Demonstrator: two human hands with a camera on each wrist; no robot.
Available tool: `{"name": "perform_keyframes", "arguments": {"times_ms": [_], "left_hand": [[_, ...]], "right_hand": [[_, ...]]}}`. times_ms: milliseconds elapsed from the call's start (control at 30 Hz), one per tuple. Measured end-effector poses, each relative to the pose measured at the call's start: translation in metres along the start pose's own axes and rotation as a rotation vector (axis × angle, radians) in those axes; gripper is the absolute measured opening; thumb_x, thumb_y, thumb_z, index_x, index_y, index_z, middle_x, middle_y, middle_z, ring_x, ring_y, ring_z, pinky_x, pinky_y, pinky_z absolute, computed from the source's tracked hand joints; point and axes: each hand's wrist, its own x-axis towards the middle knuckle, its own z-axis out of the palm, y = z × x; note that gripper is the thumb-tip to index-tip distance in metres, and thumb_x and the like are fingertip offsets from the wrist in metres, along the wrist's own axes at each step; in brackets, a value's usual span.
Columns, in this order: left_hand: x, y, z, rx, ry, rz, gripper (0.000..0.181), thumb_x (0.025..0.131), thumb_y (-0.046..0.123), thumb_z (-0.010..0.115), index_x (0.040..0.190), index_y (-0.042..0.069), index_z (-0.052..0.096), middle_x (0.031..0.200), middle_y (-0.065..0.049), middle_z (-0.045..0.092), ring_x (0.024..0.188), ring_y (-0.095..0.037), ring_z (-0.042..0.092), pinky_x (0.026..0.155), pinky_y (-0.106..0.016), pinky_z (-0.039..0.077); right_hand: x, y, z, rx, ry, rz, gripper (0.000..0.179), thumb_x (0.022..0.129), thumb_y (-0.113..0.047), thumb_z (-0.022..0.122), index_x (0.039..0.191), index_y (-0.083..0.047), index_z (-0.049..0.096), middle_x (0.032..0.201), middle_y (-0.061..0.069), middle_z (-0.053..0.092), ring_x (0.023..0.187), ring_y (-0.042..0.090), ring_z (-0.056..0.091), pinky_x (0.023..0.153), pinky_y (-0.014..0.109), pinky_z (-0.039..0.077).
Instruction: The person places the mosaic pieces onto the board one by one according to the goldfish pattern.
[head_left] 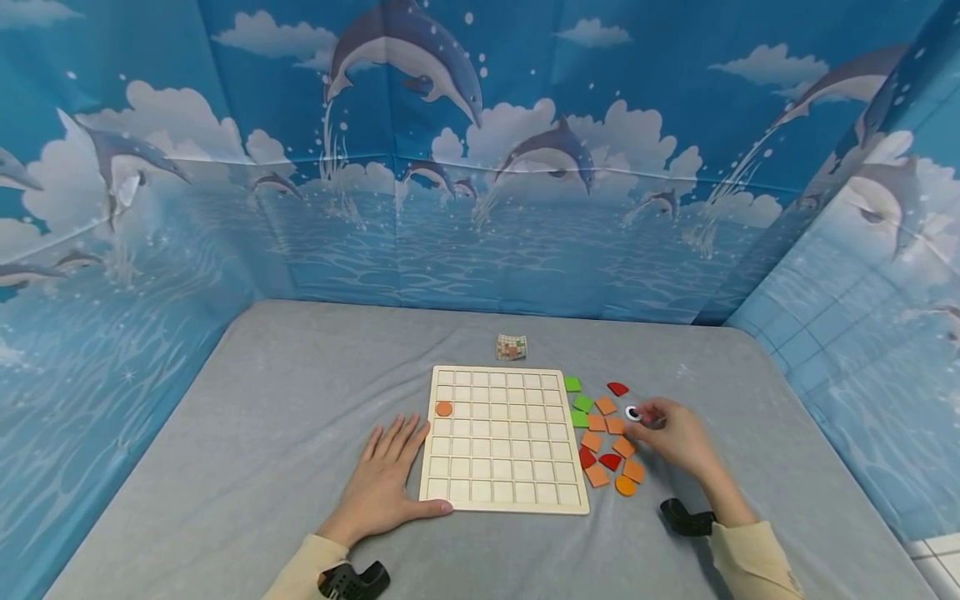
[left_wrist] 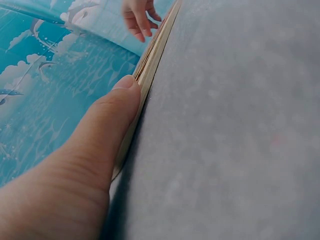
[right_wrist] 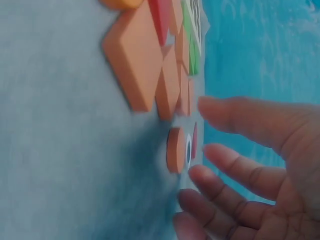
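My left hand (head_left: 384,487) lies spread on the cloth at the lower left corner of a pale wooden grid board (head_left: 506,510). Its thumb (left_wrist: 117,107) touches the board's near edge, and its fingertips reach the left side. One orange disc (head_left: 444,409) sits in a cell near the board's upper left. My right hand (head_left: 678,437) hovers right of the loose pieces, beside a white round piece with a dark centre (head_left: 633,413). In the right wrist view, thumb and fingers stand apart with nothing between them, near an orange round piece (right_wrist: 175,150) and the white one.
Loose orange squares (head_left: 633,471), green squares (head_left: 572,384), red quarter-round pieces (head_left: 610,462) and an orange disc (head_left: 626,485) lie right of the board. A small patterned card (head_left: 512,347) lies behind it. A dolphin-print curtain (head_left: 480,250) borders the grey-covered table (head_left: 300,358).
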Motion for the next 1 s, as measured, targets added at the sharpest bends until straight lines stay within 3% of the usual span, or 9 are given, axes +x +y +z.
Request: {"name": "perform_keyframes", "arguments": {"times_ms": [200, 567, 1000], "left_hand": [[-0.0006, -0.0002, 0.0002, 0.001, 0.006, 0.000, 0.116, 0.067, 0.088, 0.046, 0.153, 0.014, 0.021, 0.157, -0.008, 0.016, 0.143, -0.025, 0.006, 0.113, -0.046, 0.001], [-0.0006, 0.0006, 0.0000, -0.006, -0.006, -0.014, 0.117, 0.066, 0.089, 0.045, 0.153, 0.014, 0.020, 0.157, -0.007, 0.015, 0.143, -0.024, 0.005, 0.114, -0.045, 0.000], [-0.0013, 0.0004, 0.0001, 0.005, 0.002, -0.008, 0.117, 0.066, 0.089, 0.044, 0.153, 0.014, 0.020, 0.157, -0.007, 0.015, 0.143, -0.024, 0.006, 0.114, -0.046, 0.001]], "right_hand": [[0.0000, 0.0041, -0.0025, -0.027, -0.061, 0.031, 0.037, 0.082, -0.027, 0.075, 0.101, 0.001, 0.059, 0.083, 0.007, 0.054, 0.073, 0.023, 0.047, 0.057, 0.031, 0.038], [0.0010, 0.0072, -0.0005, -0.046, -0.089, 0.077, 0.032, 0.082, -0.024, 0.075, 0.095, -0.001, 0.057, 0.080, 0.006, 0.050, 0.073, 0.022, 0.045, 0.056, 0.030, 0.035], [-0.0026, 0.0061, -0.0031, -0.021, -0.107, 0.056, 0.031, 0.083, -0.022, 0.075, 0.094, -0.002, 0.055, 0.077, 0.005, 0.048, 0.070, 0.022, 0.044, 0.056, 0.031, 0.033]]}}
